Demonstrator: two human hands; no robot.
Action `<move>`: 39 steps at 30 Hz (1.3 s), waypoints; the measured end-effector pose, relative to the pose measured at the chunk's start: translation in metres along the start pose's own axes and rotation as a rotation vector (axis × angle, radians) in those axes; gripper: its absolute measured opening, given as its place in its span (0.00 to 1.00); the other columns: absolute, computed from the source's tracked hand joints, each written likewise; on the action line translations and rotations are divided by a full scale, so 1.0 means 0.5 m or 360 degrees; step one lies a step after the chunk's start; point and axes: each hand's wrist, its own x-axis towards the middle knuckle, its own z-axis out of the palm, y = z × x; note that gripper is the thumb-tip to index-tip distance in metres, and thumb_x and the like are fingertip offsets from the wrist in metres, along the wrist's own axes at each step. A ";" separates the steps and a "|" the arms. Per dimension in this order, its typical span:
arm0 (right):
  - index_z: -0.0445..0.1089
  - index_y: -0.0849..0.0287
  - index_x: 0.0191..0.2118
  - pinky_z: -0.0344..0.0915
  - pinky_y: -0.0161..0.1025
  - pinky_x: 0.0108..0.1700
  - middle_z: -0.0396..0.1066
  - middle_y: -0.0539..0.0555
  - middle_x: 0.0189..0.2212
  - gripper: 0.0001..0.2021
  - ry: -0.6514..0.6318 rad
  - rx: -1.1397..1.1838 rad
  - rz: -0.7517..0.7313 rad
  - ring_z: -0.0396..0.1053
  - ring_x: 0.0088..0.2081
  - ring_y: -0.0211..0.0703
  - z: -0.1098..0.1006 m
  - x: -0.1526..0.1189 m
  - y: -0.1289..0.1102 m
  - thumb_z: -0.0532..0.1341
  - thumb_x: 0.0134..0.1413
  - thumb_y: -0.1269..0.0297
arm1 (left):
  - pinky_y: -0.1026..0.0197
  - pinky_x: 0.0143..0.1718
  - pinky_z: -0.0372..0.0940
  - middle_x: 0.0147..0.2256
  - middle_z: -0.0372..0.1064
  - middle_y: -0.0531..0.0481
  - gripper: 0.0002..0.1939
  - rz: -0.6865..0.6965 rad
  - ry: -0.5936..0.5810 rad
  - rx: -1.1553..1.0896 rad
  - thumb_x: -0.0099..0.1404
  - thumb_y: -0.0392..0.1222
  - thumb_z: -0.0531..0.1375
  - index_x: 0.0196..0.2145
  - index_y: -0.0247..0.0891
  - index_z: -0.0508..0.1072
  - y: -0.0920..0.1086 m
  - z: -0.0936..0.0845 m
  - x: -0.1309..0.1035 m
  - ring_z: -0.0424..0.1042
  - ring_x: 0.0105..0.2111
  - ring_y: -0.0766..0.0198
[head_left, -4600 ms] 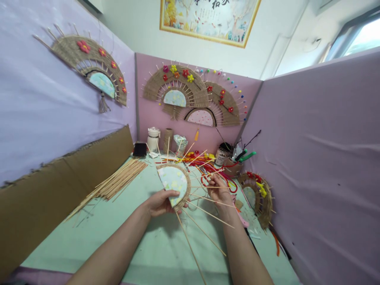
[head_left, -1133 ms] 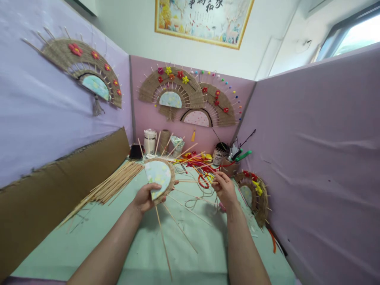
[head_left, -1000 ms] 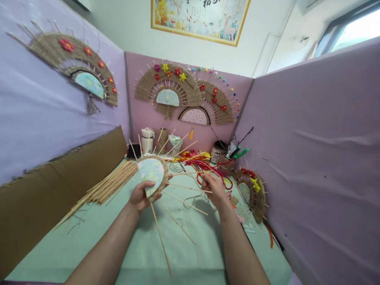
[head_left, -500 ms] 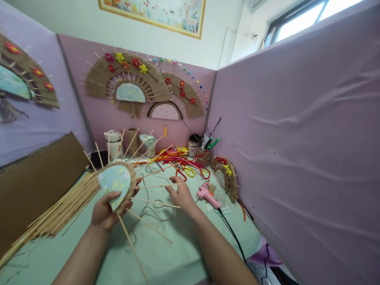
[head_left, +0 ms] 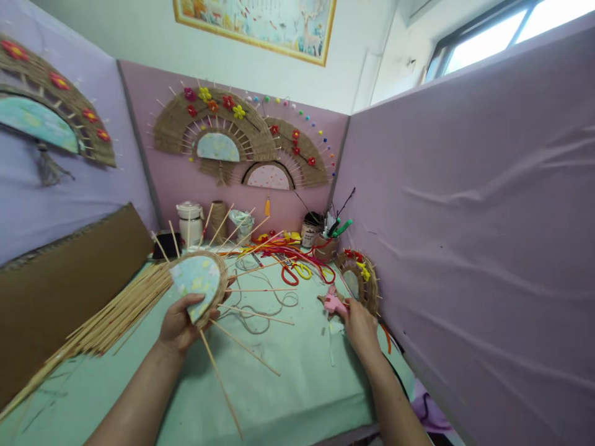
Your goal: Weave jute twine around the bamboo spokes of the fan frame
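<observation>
My left hand grips a half-round fan by its lower corner, thumb on the blue-green floral face. Thin wooden sticks fan out from its twine-wrapped rim. At the right, my right hand is closed round the handle of a pink hot glue gun, whose nozzle end points away to the left. A loose length of twine lies curled on the table between the hands.
A bundle of sticks lies by a cardboard panel on the left. Behind are scissors, red and orange strands, a white jar, a twine spool and a tool pot. A small decorated fan leans against the right partition.
My right hand has moved right from beside the sticks and taken hold of the glue gun. My left hand still holds the fan; the whole view has shifted slightly.
</observation>
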 end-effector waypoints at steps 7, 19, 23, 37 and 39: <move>0.66 0.61 0.49 0.58 0.50 0.53 0.68 0.62 0.46 0.17 0.0156 0.0916 -0.0512 0.64 0.50 0.53 -0.052 0.049 -0.104 0.57 0.53 0.62 | 0.67 0.19 0.69 0.46 0.72 0.38 0.41 -0.0127 -0.0086 -0.0026 0.52 0.27 0.54 0.63 0.36 0.49 -0.010 -0.004 -0.005 0.75 0.38 0.54; 0.71 0.59 0.38 0.61 0.34 0.31 0.67 0.46 0.22 0.14 -0.1301 0.2262 -0.0766 0.64 0.25 0.35 0.020 0.036 -0.368 0.67 0.45 0.58 | 0.64 0.20 0.70 0.40 0.75 0.35 0.33 -0.0299 -0.0474 0.0124 0.53 0.30 0.55 0.59 0.30 0.61 -0.043 -0.062 0.012 0.76 0.29 0.54; 0.68 0.60 0.24 0.53 0.31 0.25 0.62 0.45 0.18 0.12 -0.1285 0.2406 -0.0538 0.56 0.21 0.31 0.022 0.062 -0.309 0.68 0.42 0.58 | 0.64 0.21 0.70 0.44 0.73 0.34 0.35 -0.0335 -0.0429 0.0133 0.54 0.29 0.54 0.61 0.30 0.57 -0.034 -0.051 0.009 0.75 0.38 0.50; 0.68 0.56 0.30 0.58 0.31 0.25 0.63 0.44 0.21 0.10 -0.0672 0.3183 -0.0287 0.50 0.17 0.28 -0.031 0.128 -0.224 0.68 0.41 0.62 | 0.65 0.25 0.71 0.49 0.70 0.33 0.36 -0.0410 -0.0249 -0.0028 0.57 0.27 0.53 0.63 0.30 0.49 0.003 -0.051 0.012 0.74 0.43 0.52; 0.68 0.55 0.30 0.59 0.31 0.25 0.65 0.44 0.23 0.09 -0.0600 0.3225 -0.0272 0.49 0.17 0.27 -0.028 0.133 -0.221 0.67 0.42 0.63 | 0.64 0.26 0.71 0.49 0.70 0.33 0.37 -0.0468 -0.0309 -0.0008 0.57 0.27 0.53 0.63 0.30 0.49 -0.001 -0.054 0.015 0.74 0.43 0.51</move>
